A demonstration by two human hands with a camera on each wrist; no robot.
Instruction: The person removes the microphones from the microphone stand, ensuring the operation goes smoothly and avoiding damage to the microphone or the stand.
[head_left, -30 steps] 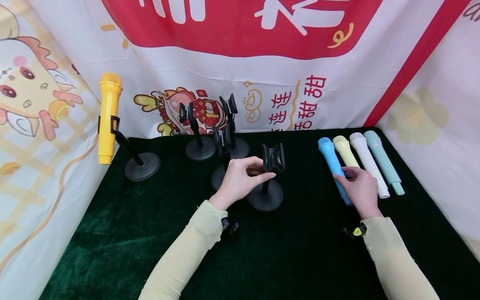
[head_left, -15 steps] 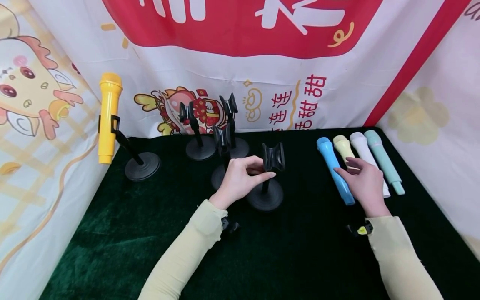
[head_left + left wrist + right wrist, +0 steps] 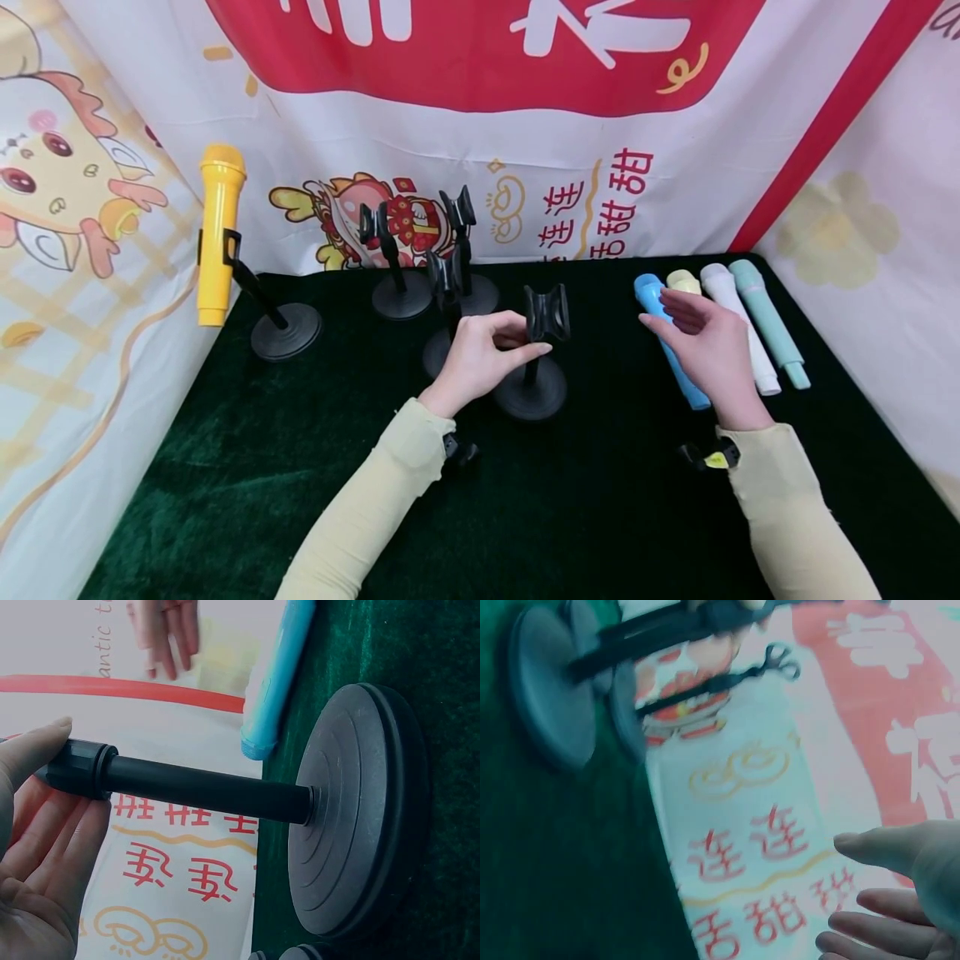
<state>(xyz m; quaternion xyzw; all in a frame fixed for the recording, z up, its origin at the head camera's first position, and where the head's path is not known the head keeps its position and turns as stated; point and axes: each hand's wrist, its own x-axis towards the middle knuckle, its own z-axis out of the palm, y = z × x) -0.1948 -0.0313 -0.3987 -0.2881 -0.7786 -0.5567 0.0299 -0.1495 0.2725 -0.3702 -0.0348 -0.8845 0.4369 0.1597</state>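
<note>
My left hand point(image 3: 483, 360) grips the neck of a black desktop microphone stand point(image 3: 547, 312), thumb on one side and fingers on the other. In the left wrist view, the stand's round base point(image 3: 345, 817) is flat on the green cloth. My right hand point(image 3: 712, 354), fingers spread and holding nothing, is over the blue microphone point(image 3: 686, 379) and the pale yellow microphone point(image 3: 683, 282), partly hiding both. The right wrist view shows its thumb and fingers point(image 3: 877, 926) apart with nothing between. A white microphone point(image 3: 763, 367) and a mint green microphone point(image 3: 780, 333) lie alongside.
Several other black stands point(image 3: 401, 296) are grouped behind my left hand. At the far left a yellow microphone point(image 3: 219, 242) sits in its stand point(image 3: 285, 332). A printed cloth backdrop point(image 3: 420, 133) rises behind the green cloth-covered table point(image 3: 247, 467).
My right hand has let go of the blue microphone, lifted and spread its fingers. The blue microphone has shifted slightly. My left hand keeps its grip on the stand.
</note>
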